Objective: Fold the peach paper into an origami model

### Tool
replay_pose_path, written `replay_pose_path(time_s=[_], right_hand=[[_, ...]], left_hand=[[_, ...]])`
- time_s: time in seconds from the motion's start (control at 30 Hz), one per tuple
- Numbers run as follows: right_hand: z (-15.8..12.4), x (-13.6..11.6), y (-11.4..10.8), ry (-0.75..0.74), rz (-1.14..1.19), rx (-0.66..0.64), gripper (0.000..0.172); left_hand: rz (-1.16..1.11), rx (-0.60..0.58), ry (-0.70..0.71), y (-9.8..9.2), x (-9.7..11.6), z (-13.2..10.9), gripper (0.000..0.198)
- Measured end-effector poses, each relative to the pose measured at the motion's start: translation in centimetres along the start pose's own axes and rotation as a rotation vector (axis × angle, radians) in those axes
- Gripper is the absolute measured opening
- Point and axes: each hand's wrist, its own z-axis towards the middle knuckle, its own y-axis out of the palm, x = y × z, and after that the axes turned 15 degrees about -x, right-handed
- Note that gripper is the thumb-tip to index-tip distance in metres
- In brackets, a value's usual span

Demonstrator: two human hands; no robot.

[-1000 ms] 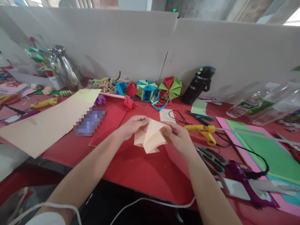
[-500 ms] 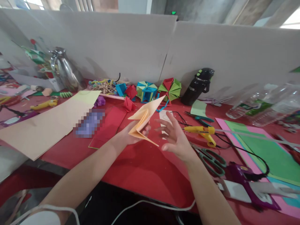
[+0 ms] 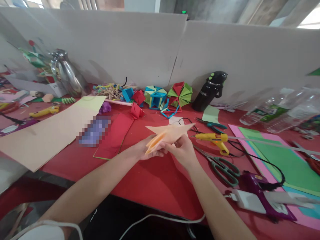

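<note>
A folded sheet of pale orange paper (image 3: 172,133) is held in the air above the red table (image 3: 160,186), its layers fanned at the left end and a point reaching right. My left hand (image 3: 150,148) closes round its left, lower side, with some fingers hidden under the paper. My right hand (image 3: 183,150) pinches the lower right part, thumb in front. Close to the right forearm lie green-handled scissors (image 3: 225,170) and a yellow glue gun (image 3: 212,140).
Coloured paper models (image 3: 155,96) stand along the white partition (image 3: 100,46), beside a black bottle (image 3: 210,91). A steel jug (image 3: 68,75) is at the back left. Large beige sheets (image 3: 47,136) lie left; green sheets (image 3: 282,160), a purple tool (image 3: 265,190) and clear bottles (image 3: 287,113) are right.
My right hand, open and apart before, has moved left and now grips the folded paper. The paper has turned from a steep tilt to lie flatter, pointing right.
</note>
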Motion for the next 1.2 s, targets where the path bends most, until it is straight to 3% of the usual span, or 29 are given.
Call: replay_pose_path(time_s=[0.13, 0.3, 0.47, 0.6, 0.7, 0.77, 0.87, 1.07, 1.2], right_hand=[[0.0, -0.1, -0.2, 0.068, 0.074, 0.12, 0.04], [0.2, -0.3, -1.2, 0.112, 0.218, 0.219, 0.043], [0.3, -0.4, -1.8, 0.129, 0.252, 0.27, 0.042], [0.1, -0.4, -1.9, 0.134, 0.199, 0.204, 0.043], [-0.1, -0.5, -1.7, 0.167, 0.132, 0.101, 0.042], [-0.2, -0.6, -1.6, 0.183, 0.112, 0.04, 0.042], [-0.2, -0.7, -1.5, 0.179, 0.087, 0.0, 0.043], [-0.2, -0.9, -1.5, 0.118, -0.027, 0.042, 0.044], [-0.3, -1.1, -1.2, 0.075, -0.28, 0.051, 0.053]], left_hand=[[-0.069, 0.02, 0.006, 0.3, 0.7, 0.2, 0.025], [0.017, 0.275, 0.087, 0.3, 2.6, -0.3, 0.019], [0.132, 0.182, 0.219, 0.0, 4.1, -1.8, 0.028], [0.503, 0.202, 0.271, 0.4, 3.9, -2.0, 0.055], [0.655, 0.26, 0.283, 0.3, 3.5, -1.7, 0.042], [0.658, 0.279, 0.299, 0.1, 3.4, -1.6, 0.034], [0.625, 0.301, 0.298, -0.2, 3.6, -1.7, 0.04], [0.641, 0.22, 0.208, 0.3, 3.5, -1.9, 0.051], [0.708, 0.24, 0.192, 0.2, 3.1, -1.7, 0.049]])
